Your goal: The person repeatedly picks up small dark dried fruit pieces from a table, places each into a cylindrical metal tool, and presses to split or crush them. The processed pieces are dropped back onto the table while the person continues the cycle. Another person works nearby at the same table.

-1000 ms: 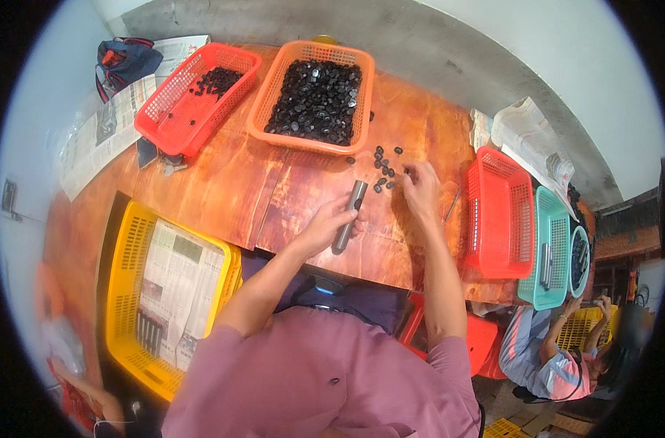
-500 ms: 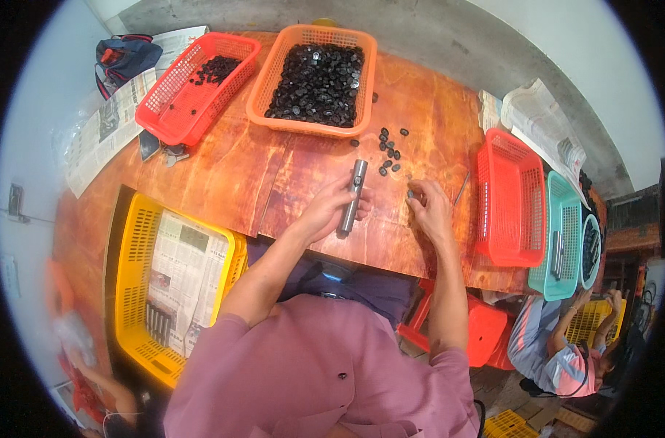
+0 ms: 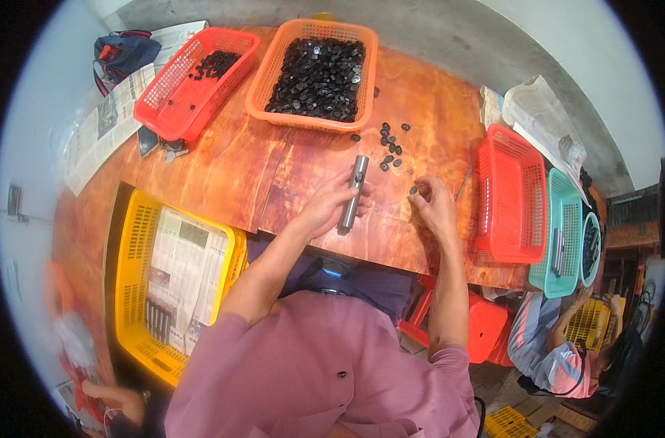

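Note:
My left hand (image 3: 334,201) is closed around a grey metal tube (image 3: 353,196) with a dark opening near its upper end, held tilted above the table. To its right, my right hand (image 3: 436,202) pinches a small dark oval piece (image 3: 413,190) between thumb and fingertips, apart from the tube. Several loose black oval pieces (image 3: 388,143) lie on the table just beyond my hands. Behind them stands an orange basket (image 3: 370,77) filled with many more black pieces (image 3: 316,80).
A red basket (image 3: 173,133) with some small black parts stands far left. A yellow crate (image 3: 131,252) lined with newspaper holds several dark tubes (image 3: 159,320). On the right are an empty-looking red basket (image 3: 513,193), a thin rod (image 3: 463,183) and a teal basket (image 3: 564,193) with tubes. Another person (image 3: 555,339) sits lower right.
My right hand has shifted very slightly, and the piece in its fingertips has turned a little. The left hand still holds the tube in nearly the same place.

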Motion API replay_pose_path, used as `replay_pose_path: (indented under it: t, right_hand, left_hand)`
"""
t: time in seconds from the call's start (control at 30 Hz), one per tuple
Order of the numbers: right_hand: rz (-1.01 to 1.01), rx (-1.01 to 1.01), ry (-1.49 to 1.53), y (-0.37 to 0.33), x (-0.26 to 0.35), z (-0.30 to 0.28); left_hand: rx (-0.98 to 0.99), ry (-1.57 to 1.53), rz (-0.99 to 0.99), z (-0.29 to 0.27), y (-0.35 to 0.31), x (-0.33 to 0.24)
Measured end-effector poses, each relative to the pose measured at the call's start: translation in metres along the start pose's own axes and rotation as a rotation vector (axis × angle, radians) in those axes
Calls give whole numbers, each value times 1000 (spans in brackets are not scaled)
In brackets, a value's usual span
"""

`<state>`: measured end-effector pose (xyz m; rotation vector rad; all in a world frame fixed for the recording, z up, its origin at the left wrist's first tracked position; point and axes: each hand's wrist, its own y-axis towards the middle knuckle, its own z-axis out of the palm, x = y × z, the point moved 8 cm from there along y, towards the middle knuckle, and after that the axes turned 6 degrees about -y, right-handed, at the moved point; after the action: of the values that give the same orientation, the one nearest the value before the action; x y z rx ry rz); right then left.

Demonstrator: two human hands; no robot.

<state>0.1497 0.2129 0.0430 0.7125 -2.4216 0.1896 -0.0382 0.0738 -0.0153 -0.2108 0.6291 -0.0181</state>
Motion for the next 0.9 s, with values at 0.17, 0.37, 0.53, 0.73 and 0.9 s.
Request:
replay_pose_path:
  t: [0.17,0.37,0.53,0.73,0.9]
  right_hand:
    - [5,21,-50,3,-10,6]
    - [-34,-8,-70,0,-4,5]
    - [-21,-33,-41,0,-9,7]
    - [-40,-98,7,-4,-8,7]
    - [-65,-155,20,-7,-11,11]
  left_hand:
    - [-8,-11,-12,0,1,-1]
    - [3,-41,13,-2,0,0]
    - [12,-94,-4,-5,3,1]
    - [24,-34,81,5,-6,-8]
    - [122,216,122,24,-18,-14]
